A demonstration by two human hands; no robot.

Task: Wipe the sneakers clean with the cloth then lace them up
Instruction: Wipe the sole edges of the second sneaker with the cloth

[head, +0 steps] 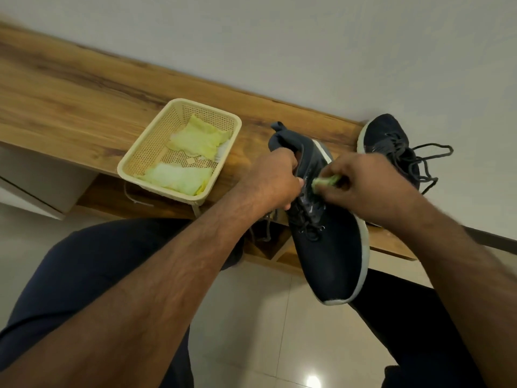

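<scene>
A dark navy sneaker (330, 247) with a white sole is held in the air over my lap, toe pointing toward me. My left hand (275, 182) grips it at the collar near the heel. My right hand (363, 186) pinches a small bunched yellow-green cloth (326, 181) against the sneaker's side by the lace eyelets. Its dark laces hang loose. The second navy sneaker (389, 144) rests on the wooden bench (70, 91) to the right, with its laces trailing off loosely.
A cream plastic basket (145, 152) stands on the bench at left of the sneakers and holds more yellow-green cloths (195, 138). A white wall runs behind the bench. My dark-trousered knees and a pale tiled floor lie below.
</scene>
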